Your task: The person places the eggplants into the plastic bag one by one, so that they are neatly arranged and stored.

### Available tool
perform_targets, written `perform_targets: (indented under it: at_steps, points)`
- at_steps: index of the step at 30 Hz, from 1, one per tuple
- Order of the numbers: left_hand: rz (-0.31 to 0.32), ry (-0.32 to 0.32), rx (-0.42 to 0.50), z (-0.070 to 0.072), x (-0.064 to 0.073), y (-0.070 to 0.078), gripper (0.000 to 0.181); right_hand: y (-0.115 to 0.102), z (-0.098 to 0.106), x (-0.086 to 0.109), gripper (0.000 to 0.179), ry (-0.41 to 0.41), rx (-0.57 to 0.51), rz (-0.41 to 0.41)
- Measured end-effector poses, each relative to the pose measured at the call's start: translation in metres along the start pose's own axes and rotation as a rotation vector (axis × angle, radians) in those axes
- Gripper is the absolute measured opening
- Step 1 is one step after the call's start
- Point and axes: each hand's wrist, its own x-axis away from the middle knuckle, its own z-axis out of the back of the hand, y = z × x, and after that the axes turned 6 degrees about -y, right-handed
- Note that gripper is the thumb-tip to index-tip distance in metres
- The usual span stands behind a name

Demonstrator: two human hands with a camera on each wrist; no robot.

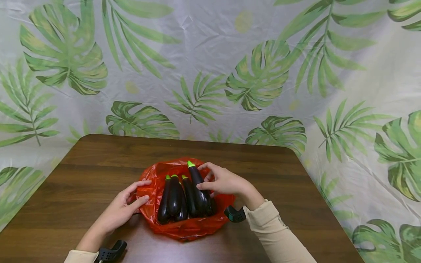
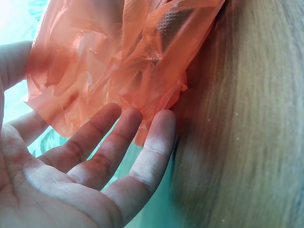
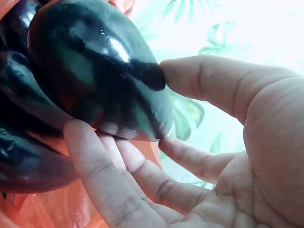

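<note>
An open red plastic bag (image 1: 184,233) lies on the wooden table with several glossy dark eggplants (image 1: 174,199) inside, green stem ends toward the far side. At the bag's right, my right hand (image 1: 227,182) holds an eggplant (image 1: 197,179) whose bright green cap rises above the others. The right wrist view shows thumb and fingertips around the rounded end of this eggplant (image 3: 99,71). My left hand (image 1: 121,208) grips the bag's left edge, thumb and index finger on the rim. Up close, the other fingers (image 2: 159,137) lie along the crumpled plastic (image 2: 95,80).
The brown wooden table (image 1: 279,175) extends around the bag on all sides. Behind it hangs a pale curtain (image 1: 210,54) with green leaf prints. Dark wrist-camera mounts (image 1: 235,214) sit at both cuffs, the right one close to the bag's edge.
</note>
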Motion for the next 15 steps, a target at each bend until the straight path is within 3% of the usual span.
perform_targets:
  at_steps: [15]
  points:
    - [-0.002,-0.009,0.007,-0.0005,0.0004,0.0008,0.055,0.0049,-0.0076,0.0054,0.057,-0.019,0.008,-0.056]
